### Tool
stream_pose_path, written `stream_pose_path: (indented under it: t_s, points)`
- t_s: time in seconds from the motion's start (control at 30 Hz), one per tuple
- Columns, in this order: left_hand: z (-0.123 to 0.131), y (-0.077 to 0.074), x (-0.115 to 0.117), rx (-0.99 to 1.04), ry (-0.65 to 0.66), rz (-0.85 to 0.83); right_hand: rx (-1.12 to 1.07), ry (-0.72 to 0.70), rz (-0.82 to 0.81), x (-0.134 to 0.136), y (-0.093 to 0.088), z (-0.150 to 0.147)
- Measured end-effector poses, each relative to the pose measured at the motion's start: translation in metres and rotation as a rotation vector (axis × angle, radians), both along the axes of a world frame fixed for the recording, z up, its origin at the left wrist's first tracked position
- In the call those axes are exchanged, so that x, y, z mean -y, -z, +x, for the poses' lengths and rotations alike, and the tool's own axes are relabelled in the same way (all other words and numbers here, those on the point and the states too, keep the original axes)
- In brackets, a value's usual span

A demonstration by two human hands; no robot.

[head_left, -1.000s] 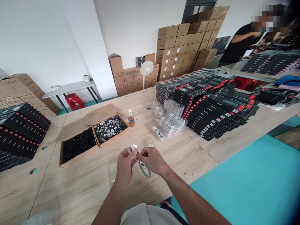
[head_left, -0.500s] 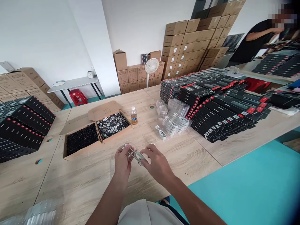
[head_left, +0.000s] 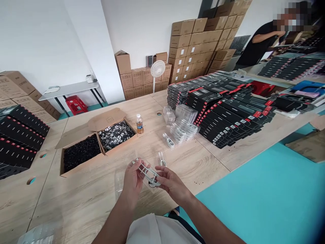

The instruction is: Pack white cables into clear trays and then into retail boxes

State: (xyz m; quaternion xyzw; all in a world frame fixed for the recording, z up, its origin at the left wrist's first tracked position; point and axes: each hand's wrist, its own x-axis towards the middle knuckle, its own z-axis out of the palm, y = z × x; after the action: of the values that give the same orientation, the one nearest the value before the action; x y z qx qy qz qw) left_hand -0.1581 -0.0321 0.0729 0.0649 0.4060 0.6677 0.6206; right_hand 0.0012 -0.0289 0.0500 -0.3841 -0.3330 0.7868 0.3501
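My left hand (head_left: 133, 179) and my right hand (head_left: 170, 182) hold a coiled white cable (head_left: 149, 174) between them, just above the wooden table (head_left: 88, 196). Both hands pinch it with closed fingers, the left at one end and the right at the looped end. A clear plastic tray (head_left: 119, 183) lies on the table under my left hand. Another small clear piece (head_left: 161, 158) lies just beyond my hands.
An open cardboard box (head_left: 95, 142) with dark small parts stands ahead left, a bottle (head_left: 139, 123) beside it. Clear trays with white cables (head_left: 181, 128) and stacks of black-red packages (head_left: 228, 108) lie right. Black packages (head_left: 17, 142) sit at left. A person (head_left: 264, 42) works far right.
My hands have drawn slightly closer to me with the cable, and the right hand has shifted its grip to the looped end. The view has swung a little.
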Motion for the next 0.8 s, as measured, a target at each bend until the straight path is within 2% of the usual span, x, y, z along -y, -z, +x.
stream_pose_path:
  t_s: [0.13,0.33,0.5,0.57,0.7,0.8]
  points:
    - [-0.003,0.005,0.001,-0.009,-0.02,-0.034,0.016,0.078,-0.013,0.009,0.01,-0.003]
    - [-0.008,0.01,0.0,0.015,-0.029,-0.09,0.032,0.034,0.038,0.016,0.018,-0.009]
    - [-0.007,0.01,0.0,-0.006,-0.045,-0.101,0.2,0.184,0.114,0.02,0.029,-0.024]
    - [-0.007,0.01,0.001,-0.027,-0.014,-0.089,0.215,0.106,0.118,0.019,0.03,-0.024]
    - [-0.007,0.007,0.004,-0.097,0.136,-0.062,0.208,-0.189,0.139,0.006,0.02,-0.013]
    - [-0.003,0.004,0.009,-0.143,0.218,-0.068,0.21,-0.241,0.195,-0.009,0.007,-0.006]
